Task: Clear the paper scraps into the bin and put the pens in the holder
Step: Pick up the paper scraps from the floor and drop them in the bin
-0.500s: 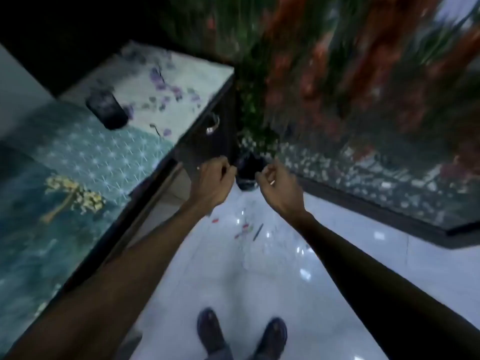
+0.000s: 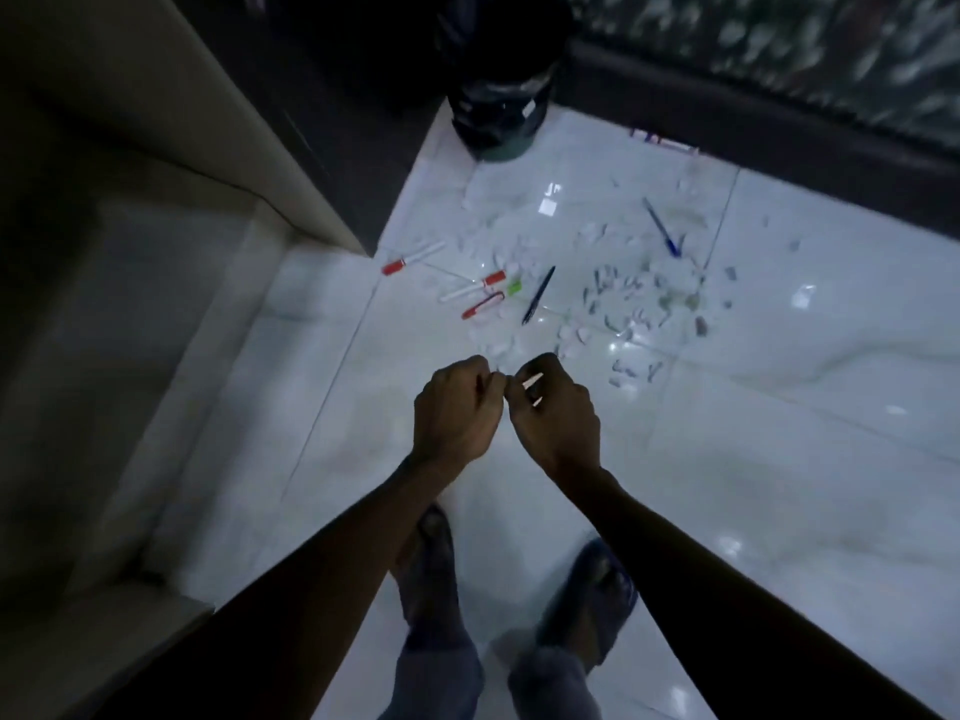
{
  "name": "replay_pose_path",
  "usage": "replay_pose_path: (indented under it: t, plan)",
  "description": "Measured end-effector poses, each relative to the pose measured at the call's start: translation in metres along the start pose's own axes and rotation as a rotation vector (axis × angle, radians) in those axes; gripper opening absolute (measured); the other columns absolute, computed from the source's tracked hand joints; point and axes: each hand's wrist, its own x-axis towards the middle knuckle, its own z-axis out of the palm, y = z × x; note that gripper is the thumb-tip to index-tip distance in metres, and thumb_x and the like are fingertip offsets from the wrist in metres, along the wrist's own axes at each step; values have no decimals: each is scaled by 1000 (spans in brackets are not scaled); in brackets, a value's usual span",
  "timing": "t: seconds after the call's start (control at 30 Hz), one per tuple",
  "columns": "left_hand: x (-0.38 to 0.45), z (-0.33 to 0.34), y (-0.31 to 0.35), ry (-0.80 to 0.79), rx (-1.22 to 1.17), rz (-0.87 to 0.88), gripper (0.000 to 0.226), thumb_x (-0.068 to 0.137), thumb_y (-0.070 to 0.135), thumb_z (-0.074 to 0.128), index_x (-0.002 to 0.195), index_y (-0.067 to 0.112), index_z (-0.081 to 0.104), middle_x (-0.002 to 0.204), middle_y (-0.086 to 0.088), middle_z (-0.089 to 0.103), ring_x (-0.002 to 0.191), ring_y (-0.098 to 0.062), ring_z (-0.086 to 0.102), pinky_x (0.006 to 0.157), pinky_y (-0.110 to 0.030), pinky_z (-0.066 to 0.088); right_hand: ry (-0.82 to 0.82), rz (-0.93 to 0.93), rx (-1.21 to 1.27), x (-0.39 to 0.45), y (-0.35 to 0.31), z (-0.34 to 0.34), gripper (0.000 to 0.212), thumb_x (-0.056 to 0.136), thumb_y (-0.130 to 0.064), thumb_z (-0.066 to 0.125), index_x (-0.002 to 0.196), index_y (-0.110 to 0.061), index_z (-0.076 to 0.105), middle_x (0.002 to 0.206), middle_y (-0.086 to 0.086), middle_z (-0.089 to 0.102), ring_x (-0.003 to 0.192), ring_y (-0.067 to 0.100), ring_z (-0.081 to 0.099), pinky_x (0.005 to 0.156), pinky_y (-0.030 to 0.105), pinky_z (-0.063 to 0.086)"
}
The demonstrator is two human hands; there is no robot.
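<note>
Hands meeting over a littered white floor

Left hand [image 2: 457, 407] and right hand [image 2: 553, 413] are both curled closed, fingertips touching; the right one pinches a small pale scrap [image 2: 533, 380], while what the left grips cannot be told. Paper scraps [image 2: 634, 293] lie scattered on the tiled floor [image 2: 779, 459] ahead, among red-capped markers [image 2: 413, 258], a dark pen [image 2: 538, 295] and a blue pen [image 2: 661, 227]. Farther off, against the wall, stands the black-lined bin [image 2: 498, 106].

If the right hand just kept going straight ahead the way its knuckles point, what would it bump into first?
Probably the paper scraps just beyond the right hand, then the dark pen. Depth is unclear: the hand seems held above the floor.
</note>
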Motion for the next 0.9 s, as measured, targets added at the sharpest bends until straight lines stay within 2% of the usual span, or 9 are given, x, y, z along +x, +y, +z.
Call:
replay_pose_path:
  t: [0.13, 0.23, 0.3, 0.37, 0.43, 0.6, 0.67, 0.77, 0.9]
  plan:
    - [49, 93, -52, 35, 112, 81, 28, 99, 30, 48, 74, 18, 47, 66, 3, 52, 59, -11, 51, 58, -25, 38, 66, -14, -6, 61, 79, 71, 15, 97, -40, 58, 106, -29, 60, 71, -9, 68, 68, 8, 64, 61, 26, 47]
    - [89, 134, -77, 103, 201, 110, 27, 100, 34, 43, 78, 18, 48, 72, -1, 56, 66, -17, 58, 61, -32, 49, 142, -17, -18, 102, 120, 98, 13, 96, -36, 57, 107, -31, 62, 85, -9, 70, 79, 12, 66, 65, 27, 45]
    - [118, 152, -90, 135, 204, 149, 30, 99, 32, 45, 75, 15, 50, 67, 0, 53, 62, -19, 59, 59, -32, 51, 194, -41, -13, 131, 140, 110, 12, 95, -35, 58, 106, -31, 64, 92, -9, 71, 82, 13, 66, 66, 27, 44]
    - [145, 165, -93, 146, 244, 234, 28, 96, 29, 49, 71, 15, 50, 64, 2, 51, 59, -21, 60, 53, -30, 46, 232, -85, -10, 161, 151, 113, 12, 95, -36, 59, 105, -31, 64, 94, -9, 71, 83, 13, 67, 68, 28, 47]
    - [174, 175, -91, 156, 313, 324, 24, 93, 28, 48, 72, 17, 48, 69, 0, 56, 65, -24, 61, 55, -28, 36, 259, -139, -23, 194, 155, 113, 12, 94, -38, 60, 104, -32, 64, 92, -10, 70, 84, 12, 66, 70, 30, 51]
    - [235, 177, -70, 164, 586, 465, 19, 94, 29, 44, 91, 14, 56, 95, -7, 63, 85, -32, 65, 66, -34, 38, 314, -191, -30, 260, 140, 98, 13, 87, -35, 60, 97, -29, 66, 87, -9, 71, 88, 15, 66, 75, 32, 52]
    - [251, 168, -64, 89, 653, 491, 20, 95, 27, 44, 101, 13, 57, 105, -9, 62, 96, -33, 64, 75, -36, 43, 296, -173, -44, 280, 126, 89, 16, 81, -31, 63, 96, -27, 68, 89, -7, 73, 90, 18, 68, 78, 31, 53]
    - [262, 144, -43, -17, 647, 490, 19, 91, 23, 49, 103, 12, 59, 113, -10, 63, 104, -33, 63, 78, -35, 41, 297, -192, 1, 288, 94, 72, 17, 76, -32, 67, 92, -27, 68, 85, -7, 73, 89, 20, 69, 80, 33, 56]
    - [264, 118, -24, 37, 480, 411, 21, 84, 20, 56, 101, 12, 61, 109, -11, 66, 101, -34, 64, 72, -32, 38, 275, -249, -94, 289, 54, 57, 16, 73, -34, 68, 88, -29, 64, 88, -4, 72, 87, 22, 68, 79, 37, 58]
